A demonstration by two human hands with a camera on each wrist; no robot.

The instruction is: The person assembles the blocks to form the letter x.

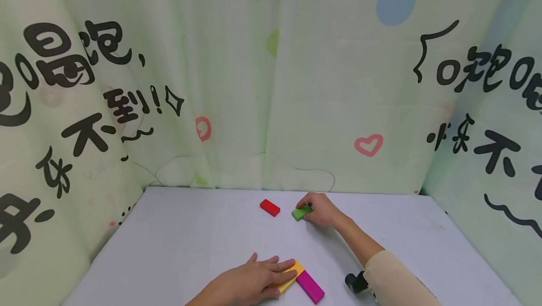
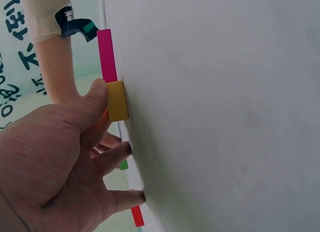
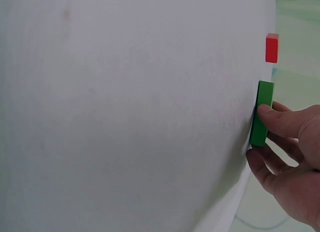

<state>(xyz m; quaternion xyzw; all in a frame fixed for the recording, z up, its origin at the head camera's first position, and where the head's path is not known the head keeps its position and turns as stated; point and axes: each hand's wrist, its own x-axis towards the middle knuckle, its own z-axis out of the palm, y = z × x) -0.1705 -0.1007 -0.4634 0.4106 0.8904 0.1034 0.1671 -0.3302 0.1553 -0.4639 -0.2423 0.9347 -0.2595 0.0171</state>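
Table (image 1: 190,230): white, reaching back to a pale green curtain (image 1: 313,84) printed with dark lettering, coloured spots and pink-red hearts.
Right hand (image 1: 320,209): stretched out over the far part of the table, pinching the green block between thumb and fingers.
Green block (image 1: 301,212): in that grip, near the far edge; whether its underside touches the table is hard to tell from these angles.
Red block (image 1: 270,207): lying to the left of the green block, near it but apart, untouched.
Left hand (image 1: 254,280): at the near part of the table, fingers spread and fairly straight, some lying across the yellow block.
Yellow block (image 2: 117,101): on the table under those fingers, partly covered by them.
Magenta block (image 1: 311,287): touching the yellow block at its far end, the two set at an angle.
Sleeve (image 1: 394,277): beige, on the right arm, with a black fitting (image 1: 357,282) at the cuff.
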